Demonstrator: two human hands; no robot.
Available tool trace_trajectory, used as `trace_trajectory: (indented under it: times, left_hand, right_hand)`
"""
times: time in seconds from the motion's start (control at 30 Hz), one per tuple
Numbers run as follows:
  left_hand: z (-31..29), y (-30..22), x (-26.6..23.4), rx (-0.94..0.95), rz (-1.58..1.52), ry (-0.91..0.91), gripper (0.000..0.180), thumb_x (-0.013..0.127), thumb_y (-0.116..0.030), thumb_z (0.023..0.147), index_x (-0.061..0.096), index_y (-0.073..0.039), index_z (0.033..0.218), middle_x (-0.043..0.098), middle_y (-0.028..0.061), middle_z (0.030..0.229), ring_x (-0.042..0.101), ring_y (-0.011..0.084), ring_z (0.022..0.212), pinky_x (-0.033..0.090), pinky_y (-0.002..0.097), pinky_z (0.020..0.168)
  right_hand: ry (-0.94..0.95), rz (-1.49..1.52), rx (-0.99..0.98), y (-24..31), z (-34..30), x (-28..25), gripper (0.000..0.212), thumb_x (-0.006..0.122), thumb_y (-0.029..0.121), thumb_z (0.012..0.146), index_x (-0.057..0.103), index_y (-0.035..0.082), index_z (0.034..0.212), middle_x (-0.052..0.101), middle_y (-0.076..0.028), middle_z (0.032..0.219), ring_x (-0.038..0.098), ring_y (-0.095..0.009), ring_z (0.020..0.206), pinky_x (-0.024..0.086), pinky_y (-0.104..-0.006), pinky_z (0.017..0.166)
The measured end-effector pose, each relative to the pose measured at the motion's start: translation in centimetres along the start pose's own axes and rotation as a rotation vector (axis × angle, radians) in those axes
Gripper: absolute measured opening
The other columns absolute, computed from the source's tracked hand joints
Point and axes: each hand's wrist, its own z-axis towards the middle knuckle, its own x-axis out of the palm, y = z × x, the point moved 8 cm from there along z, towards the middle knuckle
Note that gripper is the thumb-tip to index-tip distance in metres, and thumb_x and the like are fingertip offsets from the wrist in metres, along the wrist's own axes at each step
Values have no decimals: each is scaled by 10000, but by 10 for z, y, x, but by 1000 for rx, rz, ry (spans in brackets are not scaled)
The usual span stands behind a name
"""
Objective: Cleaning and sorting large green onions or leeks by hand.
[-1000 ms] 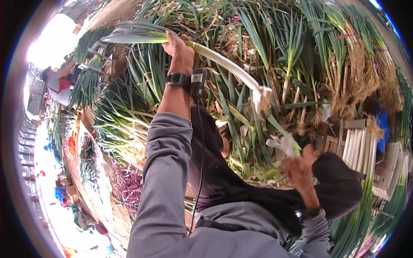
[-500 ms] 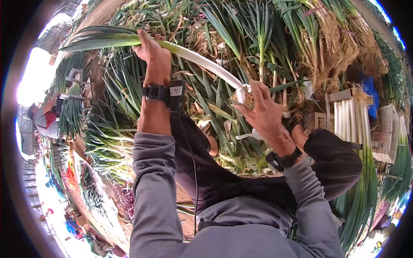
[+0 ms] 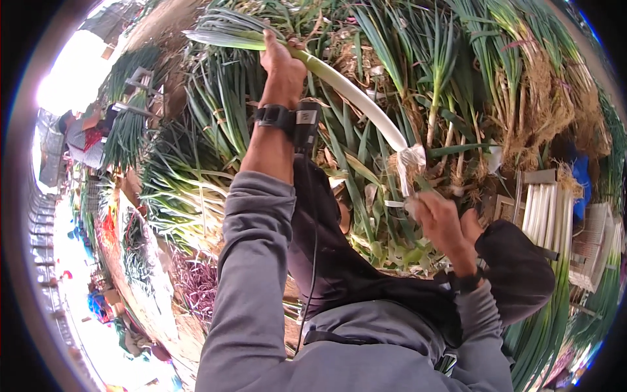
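Note:
A long green onion [image 3: 356,95] with a thick white shank lies slantwise across the upper middle. My left hand [image 3: 284,68] is closed round it where the white turns to green, its dark leaves [image 3: 241,31] fanning out to the left. At the white root end, a thin pale strip of outer skin [image 3: 402,173] hangs down toward my right hand [image 3: 441,222]. The fingers of that hand are bent together on the strip's lower end, partly blurred. Both wrists wear dark bands; a small black box sits beside the left one.
Unpeeled green onions with dried roots [image 3: 542,130] are heaped at the upper right. Cleaned white stalks [image 3: 542,209] lie in a rack at right, beside a pale crate [image 3: 591,245]. Leaf scraps cover the ground before my legs. Another person [image 3: 85,140] sits at far left.
My right hand has moved down from the root end, stretching a strip of skin off the stalk. The view has shifted, so the left hand and green onion appear further right.

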Motion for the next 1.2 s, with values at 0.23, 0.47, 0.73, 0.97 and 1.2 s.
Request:
trace_trajectory:
  times: [0.23, 0.47, 0.73, 0.97, 1.2]
  left_hand:
    - [-31, -24, 15, 193, 52, -41, 381, 605, -370, 985, 369, -118, 1145, 502, 84, 813, 496, 190, 559, 451, 347, 456]
    - [-15, -15, 18, 29, 6, 110, 328, 565, -392, 1005, 404, -114, 1069, 489, 70, 792, 483, 193, 579, 436, 333, 499]
    - [-15, 17, 12, -145, -13, 116, 368, 517, -424, 1019, 382, -82, 1004, 452, 71, 699, 473, 178, 559, 459, 299, 504]
    - [17, -26, -2, 90, -62, 37, 355, 557, -397, 1006, 387, -113, 1132, 479, 95, 812, 468, 190, 563, 444, 327, 489]
    - [-35, -3, 48, -35, -122, 335, 493, 361, -591, 1020, 437, -113, 925, 408, 25, 656, 423, 139, 547, 426, 280, 515]
  right_hand:
    - [-74, -323, -230, -24, -23, -14, 375, 706, 98, 834, 639, 84, 1203, 660, -156, 1132, 666, -376, 912, 526, -433, 779]
    - [-216, 60, -187, 40, 64, -53, 386, 615, 157, 979, 537, 33, 1336, 576, -157, 1293, 660, -198, 808, 534, -330, 745]
    - [-115, -272, -376, 80, 33, -20, 132, 612, 135, 962, 659, 17, 1000, 652, -123, 754, 642, -270, 594, 476, -352, 532]
    - [98, -465, -261, 9, -26, -19, 399, 656, 178, 939, 565, 42, 1304, 659, -144, 1150, 682, -295, 865, 553, -324, 644]
    - [-84, 601, 336, 11, 41, -41, 591, 651, 345, 966, 444, -13, 1388, 620, -93, 1232, 686, -139, 755, 567, -254, 651]
